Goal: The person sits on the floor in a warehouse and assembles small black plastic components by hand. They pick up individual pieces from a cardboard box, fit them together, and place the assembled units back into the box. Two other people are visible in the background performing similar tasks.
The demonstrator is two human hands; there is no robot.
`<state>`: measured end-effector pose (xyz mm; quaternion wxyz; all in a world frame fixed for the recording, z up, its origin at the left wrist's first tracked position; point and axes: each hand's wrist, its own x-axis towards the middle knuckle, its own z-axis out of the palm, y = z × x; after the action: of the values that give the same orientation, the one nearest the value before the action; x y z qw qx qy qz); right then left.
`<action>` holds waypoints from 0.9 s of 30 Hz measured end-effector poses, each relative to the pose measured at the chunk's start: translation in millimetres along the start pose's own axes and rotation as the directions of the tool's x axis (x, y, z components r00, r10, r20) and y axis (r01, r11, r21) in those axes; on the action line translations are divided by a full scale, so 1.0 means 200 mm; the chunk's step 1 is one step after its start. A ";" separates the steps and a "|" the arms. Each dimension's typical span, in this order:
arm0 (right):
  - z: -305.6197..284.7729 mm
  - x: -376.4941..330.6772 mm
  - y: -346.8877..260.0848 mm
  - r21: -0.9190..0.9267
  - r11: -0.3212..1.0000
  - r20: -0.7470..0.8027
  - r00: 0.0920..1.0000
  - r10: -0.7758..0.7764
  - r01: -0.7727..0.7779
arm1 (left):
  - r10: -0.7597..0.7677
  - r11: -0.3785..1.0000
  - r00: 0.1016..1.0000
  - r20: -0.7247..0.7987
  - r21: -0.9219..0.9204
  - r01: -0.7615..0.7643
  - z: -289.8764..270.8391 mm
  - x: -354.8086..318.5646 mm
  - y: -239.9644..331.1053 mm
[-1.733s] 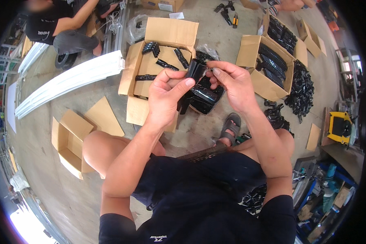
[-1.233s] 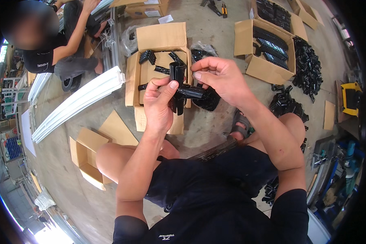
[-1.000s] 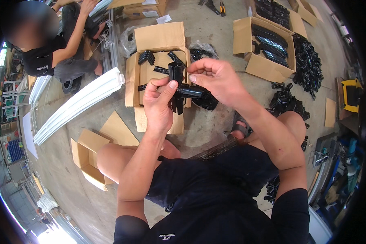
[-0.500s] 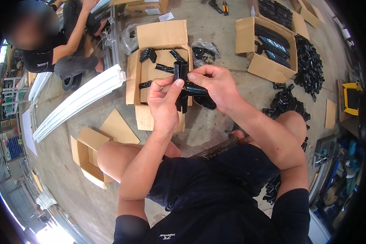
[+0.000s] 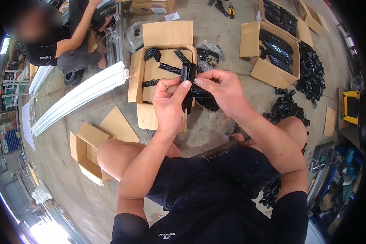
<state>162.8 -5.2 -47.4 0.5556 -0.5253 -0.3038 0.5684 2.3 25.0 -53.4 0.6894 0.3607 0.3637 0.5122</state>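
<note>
A glossy black tubular connector is held up in both hands, its broad tube upright and a second piece jutting to the right below. My left hand is closed on its left side, with the thumb against the tube's face. From the right, my right hand pinches it between thumb and fingertips where the side piece meets the tube. Fingers cover part of that joint, and any small item there cannot be made out. Under and beyond the hands is an open cardboard box with several black fittings lying in it.
A plastic bag of small black parts lies beside the box. To the right stand a carton of black curved pieces and heaps of black fittings. White curved profiles lie left, near another person. An opened carton sits by my knee.
The whole view has shifted slightly. Both hands keep hold of the black connector, and my right hand's fingers have moved a little lower along its side.
</note>
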 end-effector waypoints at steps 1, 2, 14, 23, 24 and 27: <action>0.00 0.00 0.00 -0.014 1.000 -0.009 1.000 -0.010 0.010 | -0.004 1.000 1.000 0.001 -0.001 0.004 0.00 0.00 0.00; 0.00 0.00 0.00 -0.049 0.999 -0.021 1.000 -0.006 0.005 | -0.004 1.000 1.000 0.002 -0.002 0.004 0.01 0.00 0.01; 0.01 -0.03 -0.02 -0.403 0.867 0.028 0.951 -0.308 0.292 | -0.021 1.000 0.999 0.024 -0.010 0.021 0.00 0.00 0.02; -0.02 -0.02 -0.07 -0.517 0.805 0.103 0.955 -0.279 0.291 | -0.022 0.999 1.000 -0.002 0.034 0.022 0.01 -0.01 0.03; -0.02 -0.02 -0.07 -0.537 0.783 0.111 0.946 -0.305 0.315 | -0.012 0.999 1.000 -0.004 0.041 0.012 0.00 -0.01 0.03; -0.01 0.00 -0.06 -0.600 0.665 0.152 0.879 -0.451 0.445 | -0.035 0.999 0.999 -0.015 0.023 0.035 0.01 -0.01 0.04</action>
<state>167.8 -3.4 -36.3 0.4759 -0.5894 -0.5897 0.2801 0.2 25.2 -45.8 0.6913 0.3584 0.3811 0.4984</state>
